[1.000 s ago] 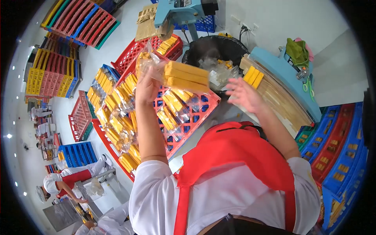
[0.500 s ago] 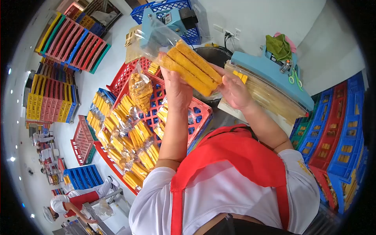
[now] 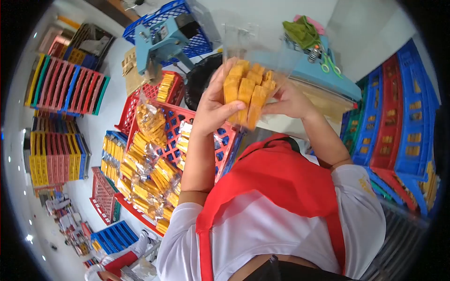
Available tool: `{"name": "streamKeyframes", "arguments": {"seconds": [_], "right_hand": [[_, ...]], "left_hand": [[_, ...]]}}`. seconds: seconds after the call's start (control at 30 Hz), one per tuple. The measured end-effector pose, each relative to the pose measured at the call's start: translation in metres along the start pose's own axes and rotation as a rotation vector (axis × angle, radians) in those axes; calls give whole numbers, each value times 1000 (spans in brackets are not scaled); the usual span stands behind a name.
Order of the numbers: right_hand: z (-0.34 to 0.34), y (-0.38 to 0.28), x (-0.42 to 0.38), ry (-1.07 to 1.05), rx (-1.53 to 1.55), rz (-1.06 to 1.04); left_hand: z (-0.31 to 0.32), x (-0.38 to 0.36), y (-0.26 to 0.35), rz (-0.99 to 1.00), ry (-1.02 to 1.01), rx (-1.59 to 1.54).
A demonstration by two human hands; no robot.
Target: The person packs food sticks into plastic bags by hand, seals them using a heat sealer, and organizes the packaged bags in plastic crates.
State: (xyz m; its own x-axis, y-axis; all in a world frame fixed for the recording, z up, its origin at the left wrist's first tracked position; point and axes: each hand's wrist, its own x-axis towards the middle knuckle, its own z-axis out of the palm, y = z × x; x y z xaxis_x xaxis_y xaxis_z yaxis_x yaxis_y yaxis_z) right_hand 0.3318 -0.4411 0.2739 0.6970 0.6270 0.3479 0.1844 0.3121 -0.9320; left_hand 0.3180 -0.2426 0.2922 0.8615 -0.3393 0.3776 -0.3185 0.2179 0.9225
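Observation:
Up in front of my chest I hold a clear plastic bag of golden, stick-shaped baked pieces (image 3: 246, 91), its clear upper part standing loose above them. My left hand (image 3: 214, 100) is closed around the bag's left side, thumb across the front. At the other side my right hand (image 3: 289, 99) grips the bag, its fingers partly hidden behind the plastic. Below and left, a red crate (image 3: 220, 157) bears many filled bags of similar sticks (image 3: 150, 175). A bag of smaller golden pieces (image 3: 151, 122) leans among them.
A light-blue sealing machine (image 3: 161, 40) stands at upper left, beside a black-lined bin (image 3: 194, 86). Beyond my right hand is a long blue machine (image 3: 340, 84) with green scissors (image 3: 330, 65) and a green cloth (image 3: 301, 33). Stacked crates (image 3: 408, 117) rise at right; a co-worker (image 3: 117, 267) is at lower left.
The bag has turned from a slanted side view to nearly upright, with the sticks' ends toward me. Both hands shifted their hold around it. My view has swung somewhat.

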Motion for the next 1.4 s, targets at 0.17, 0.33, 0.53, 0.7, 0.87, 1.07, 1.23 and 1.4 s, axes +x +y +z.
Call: {"name": "streamKeyframes", "arguments": {"seconds": [0.17,0.33,0.53,0.7,0.87,1.07,1.23,1.4], "right_hand": [[-12,-30,-33,283,-434,-47],[-33,-22,-71,379,-517,-39],[-65,62,-131,534,-330,174],[-65,68,-146,611,-374,237],[-63,30,-135,611,-664,98],[-63,24,-122,618,-401,14],[-83,51,-120,630,94,322],[-85,63,-115,758,-9,257]], "left_hand": [[21,13,-7,-106,-70,148],[43,37,-28,-127,-304,218],[70,47,-108,-447,-474,226],[81,35,-136,-455,-308,113],[81,43,-122,-262,-187,251],[86,57,-108,-538,-256,158],[89,54,-147,-788,-161,-359],[100,47,-135,-586,-102,-284]]}}
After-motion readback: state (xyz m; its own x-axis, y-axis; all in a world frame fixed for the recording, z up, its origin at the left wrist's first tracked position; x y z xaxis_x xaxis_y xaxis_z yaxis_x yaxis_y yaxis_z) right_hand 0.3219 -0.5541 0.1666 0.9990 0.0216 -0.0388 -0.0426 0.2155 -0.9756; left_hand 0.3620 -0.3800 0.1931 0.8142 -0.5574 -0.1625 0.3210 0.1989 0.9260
